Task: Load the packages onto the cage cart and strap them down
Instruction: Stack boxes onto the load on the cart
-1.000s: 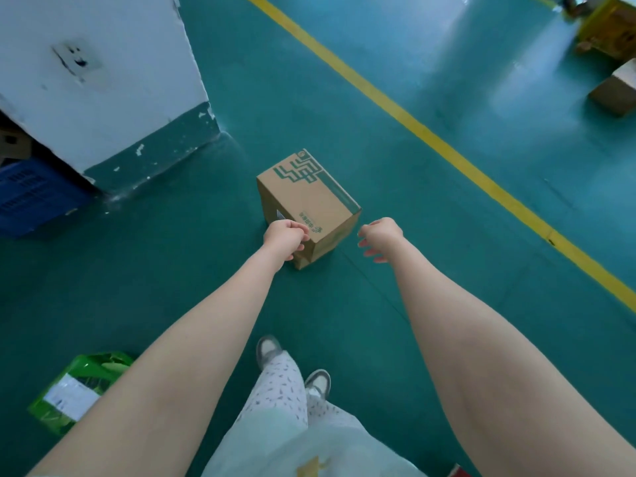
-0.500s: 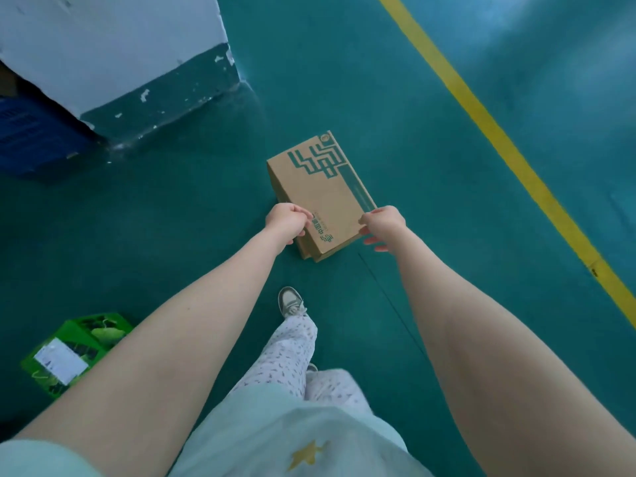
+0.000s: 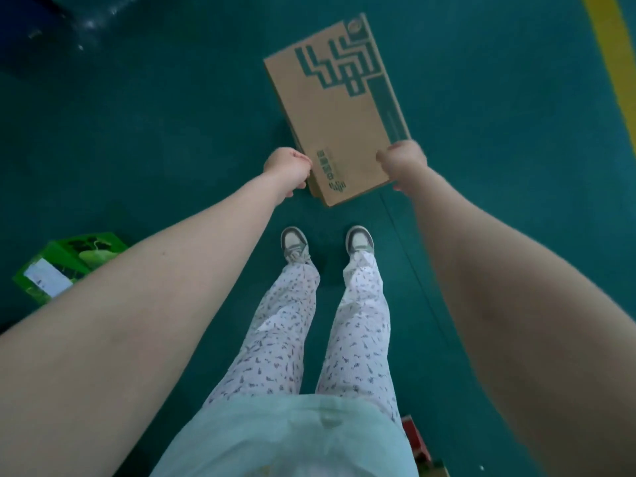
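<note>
Head cam, looking straight down: the cardboard box is out at 12 o'clock from my shoes, with its near end clamped between my hands. My left hand is curled round the near-left edge at about 11, fingertips tucked out of sight. My right hand grips the near-right corner at 1. A green package lies on the teal floor at 8, and a yellow line runs up at 2.
</note>
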A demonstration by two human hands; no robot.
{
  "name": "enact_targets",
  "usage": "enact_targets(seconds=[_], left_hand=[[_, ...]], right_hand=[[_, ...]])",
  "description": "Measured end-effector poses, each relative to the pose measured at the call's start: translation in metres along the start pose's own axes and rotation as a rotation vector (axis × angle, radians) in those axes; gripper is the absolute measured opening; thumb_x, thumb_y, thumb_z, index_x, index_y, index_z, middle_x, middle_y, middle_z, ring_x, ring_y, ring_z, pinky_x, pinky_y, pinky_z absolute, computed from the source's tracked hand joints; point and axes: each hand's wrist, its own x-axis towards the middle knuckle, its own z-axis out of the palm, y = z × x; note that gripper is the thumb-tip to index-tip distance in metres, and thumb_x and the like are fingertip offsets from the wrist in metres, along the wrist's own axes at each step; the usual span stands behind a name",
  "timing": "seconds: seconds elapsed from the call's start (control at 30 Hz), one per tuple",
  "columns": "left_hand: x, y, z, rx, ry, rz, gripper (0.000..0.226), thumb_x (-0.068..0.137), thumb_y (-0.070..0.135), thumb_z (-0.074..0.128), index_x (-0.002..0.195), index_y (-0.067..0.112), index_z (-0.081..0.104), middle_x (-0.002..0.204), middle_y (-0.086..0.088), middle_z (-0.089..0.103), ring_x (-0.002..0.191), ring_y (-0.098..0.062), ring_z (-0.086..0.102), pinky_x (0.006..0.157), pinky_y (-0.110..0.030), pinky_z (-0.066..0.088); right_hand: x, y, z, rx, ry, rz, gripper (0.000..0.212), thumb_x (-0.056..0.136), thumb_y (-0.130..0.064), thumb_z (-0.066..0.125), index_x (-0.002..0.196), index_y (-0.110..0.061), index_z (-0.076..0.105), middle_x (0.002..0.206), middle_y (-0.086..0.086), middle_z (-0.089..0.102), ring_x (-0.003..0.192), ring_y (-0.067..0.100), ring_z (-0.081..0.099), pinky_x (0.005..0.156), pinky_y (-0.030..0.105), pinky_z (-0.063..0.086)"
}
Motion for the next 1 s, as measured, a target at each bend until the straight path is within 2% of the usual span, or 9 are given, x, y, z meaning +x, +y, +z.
enact_targets(seconds=[0.1,0.17,0.27,0.4,0.57,0.7,0.77,0.87,1.0], left_hand=[[0.021,-0.001,0.024,-0.024,-0.002,-0.065,0.021,0.097,0.014,0.038,0.114,0.013,0.05,0.116,-0.004,0.055,0.09,-0.018,0.057,0.08,-0.033,0.048],[0.031,0.0,0.041,-0.056,-0.033,-0.131,0.04,0.097,0.019,0.042,0.136,0.011,0.037,0.127,-0.005,0.049,0.099,-0.02,0.056,0.085,-0.036,0.049],[0.042,-0.002,0.068,-0.091,-0.085,-0.248,0.061,0.097,0.029,0.044,0.148,0.012,0.015,0.143,-0.007,0.039,0.115,-0.024,0.053,0.094,-0.046,0.048],[0.057,-0.004,0.092,-0.189,-0.112,-0.355,0.071,0.097,0.036,0.046,0.15,0.015,0.004,0.15,-0.009,0.03,0.123,-0.031,0.047,0.095,-0.056,0.045],[0.068,-0.009,0.103,-0.272,-0.084,-0.408,0.075,0.094,0.039,0.049,0.15,0.017,0.005,0.152,-0.01,0.025,0.125,-0.036,0.044,0.095,-0.06,0.043],[0.062,-0.015,0.098,-0.457,-0.042,-0.435,0.078,0.088,0.045,0.057,0.148,0.021,0.012,0.153,-0.008,0.02,0.13,-0.038,0.035,0.092,-0.062,0.043],[0.054,-0.014,0.094,-0.562,0.018,-0.405,0.073,0.087,0.044,0.058,0.143,0.024,0.016,0.15,-0.006,0.02,0.131,-0.037,0.032,0.09,-0.067,0.041],[0.041,-0.003,0.077,-0.735,0.11,-0.362,0.067,0.087,0.041,0.059,0.139,0.025,0.02,0.146,-0.005,0.025,0.13,-0.036,0.032,0.089,-0.073,0.035],[0.013,0.008,0.04,-0.858,0.175,-0.303,0.047,0.092,0.035,0.054,0.129,0.023,0.028,0.14,-0.007,0.033,0.129,-0.034,0.033,0.093,-0.076,0.029]], right_hand=[[0.035,0.012,-0.001,-0.01,0.035,-0.011,0.041,0.093,-0.026,0.051,0.128,-0.006,0.053,0.128,0.013,0.056,0.115,0.031,0.055,0.094,0.038,0.049],[0.058,0.019,-0.002,0.008,0.087,0.013,0.039,0.092,-0.023,0.049,0.128,-0.009,0.053,0.132,0.011,0.051,0.116,0.029,0.054,0.094,0.036,0.047],[0.087,0.033,-0.002,0.027,0.153,0.064,0.045,0.094,-0.024,0.048,0.137,-0.013,0.04,0.143,0.011,0.034,0.125,0.028,0.043,0.098,0.034,0.041],[0.113,0.047,0.003,-0.073,0.116,0.069,0.061,0.096,-0.032,0.047,0.147,-0.012,0.019,0.148,0.011,0.026,0.133,0.031,0.031,0.105,0.038,0.031],[0.127,0.063,0.0,-0.235,-0.001,0.026,0.053,0.097,-0.04,0.04,0.14,-0.01,0.034,0.143,0.01,0.035,0.133,0.031,0.028,0.095,0.035,0.032],[0.113,0.064,-0.002,-0.019,-0.103,-0.037,0.055,0.094,-0.04,0.047,0.139,-0.014,0.029,0.137,0.011,0.041,0.12,0.032,0.045,0.092,0.045,0.046],[0.101,0.056,-0.004,0.114,-0.083,-0.085,0.047,0.093,-0.036,0.047,0.131,-0.015,0.029,0.128,0.011,0.046,0.107,0.032,0.055,0.084,0.046,0.053],[0.081,0.031,-0.017,0.182,-0.05,-0.21,0.03,0.096,-0.03,0.045,0.117,-0.014,0.031,0.119,0.011,0.05,0.094,0.031,0.059,0.081,0.048,0.055],[0.051,-0.002,-0.039,0.204,-0.128,-0.269,0.018,0.097,-0.022,0.045,0.104,-0.016,0.03,0.104,0.007,0.049,0.093,0.036,0.063,0.069,0.045,0.058]])
